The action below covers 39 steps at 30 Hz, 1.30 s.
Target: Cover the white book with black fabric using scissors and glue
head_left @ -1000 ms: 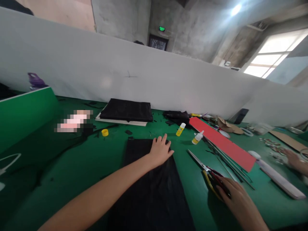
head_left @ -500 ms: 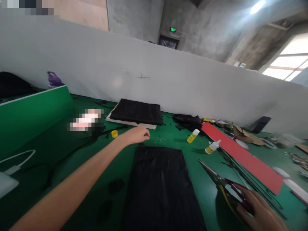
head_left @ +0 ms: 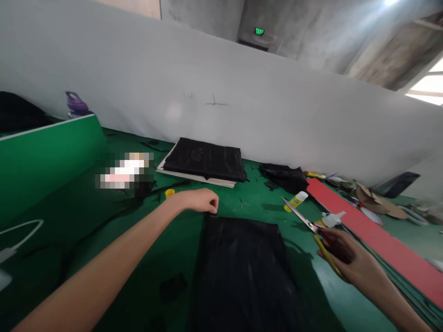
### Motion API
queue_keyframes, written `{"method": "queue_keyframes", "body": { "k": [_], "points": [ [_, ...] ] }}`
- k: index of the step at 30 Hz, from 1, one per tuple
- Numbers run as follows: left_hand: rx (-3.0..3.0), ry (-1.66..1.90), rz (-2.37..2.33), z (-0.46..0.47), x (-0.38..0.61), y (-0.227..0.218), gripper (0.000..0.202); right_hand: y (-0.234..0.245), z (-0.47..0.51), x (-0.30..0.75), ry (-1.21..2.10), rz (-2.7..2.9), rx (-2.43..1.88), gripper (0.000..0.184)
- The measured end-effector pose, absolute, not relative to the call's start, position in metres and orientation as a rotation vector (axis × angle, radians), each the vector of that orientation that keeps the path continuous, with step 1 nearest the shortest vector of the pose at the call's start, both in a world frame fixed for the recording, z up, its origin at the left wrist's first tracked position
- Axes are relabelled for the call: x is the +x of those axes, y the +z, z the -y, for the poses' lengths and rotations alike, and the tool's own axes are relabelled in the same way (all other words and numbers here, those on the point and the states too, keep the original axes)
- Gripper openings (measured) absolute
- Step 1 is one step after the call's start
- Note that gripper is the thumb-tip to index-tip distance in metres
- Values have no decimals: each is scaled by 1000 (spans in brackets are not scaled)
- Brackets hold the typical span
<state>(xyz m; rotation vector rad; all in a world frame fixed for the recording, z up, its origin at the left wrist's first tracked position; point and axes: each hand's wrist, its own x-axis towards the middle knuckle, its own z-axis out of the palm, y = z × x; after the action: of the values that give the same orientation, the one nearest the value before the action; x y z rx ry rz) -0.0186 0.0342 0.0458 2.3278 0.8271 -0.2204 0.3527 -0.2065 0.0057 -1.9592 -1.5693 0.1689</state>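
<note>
Head view: right hand (head_left: pixel 356 260), gripping scissors (head_left: pixel 312 227), has risen; left hand (head_left: pixel 201 200) curls at black sheet's (head_left: pixel 242 272) corner

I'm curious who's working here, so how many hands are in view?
2. The left hand is at the far left corner of the black sheet; whether it grips it is unclear. The right hand holds the scissors. I see no others.

Plain black sheet (head_left: pixel 245 272), green table (head_left: pixel 256 199)
Right of the sheet, red and yellow are shown by the scissors (head_left: pixel 313 227).
</note>
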Motion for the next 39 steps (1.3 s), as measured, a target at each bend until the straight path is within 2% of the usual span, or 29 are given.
{"method": "queue_keyframes", "body": {
  "k": [6, 11, 19, 28, 30, 34, 39],
  "points": [
    [2285, -237, -867, -37, -19, 45, 17, 27, 145, 318, 563, 1770, -1836, 52],
    [2285, -270, -868, -38, -20, 45, 21, 28, 126, 303, 584, 1889, -1872, 52],
    [2271, -254, -762, -37, -21, 56, 15, 48, 113, 289, 644, 2111, -1886, 32],
    [2331, -150, -771, -21, -23, 88, 23, 84, 72, 287, 1089, 2391, -1839, 49],
    [2351, -145, -791, -20, -23, 88, 23, 85, 63, 284, 1152, 2393, -1844, 47],
    [2372, -211, -873, -21, -22, 75, 22, 76, 55, 288, 1149, 2351, -1873, 46],
    [2423, -211, -993, -21, -20, 65, 25, 59, 78, 304, 976, 2032, -2003, 43]
  ]
}}
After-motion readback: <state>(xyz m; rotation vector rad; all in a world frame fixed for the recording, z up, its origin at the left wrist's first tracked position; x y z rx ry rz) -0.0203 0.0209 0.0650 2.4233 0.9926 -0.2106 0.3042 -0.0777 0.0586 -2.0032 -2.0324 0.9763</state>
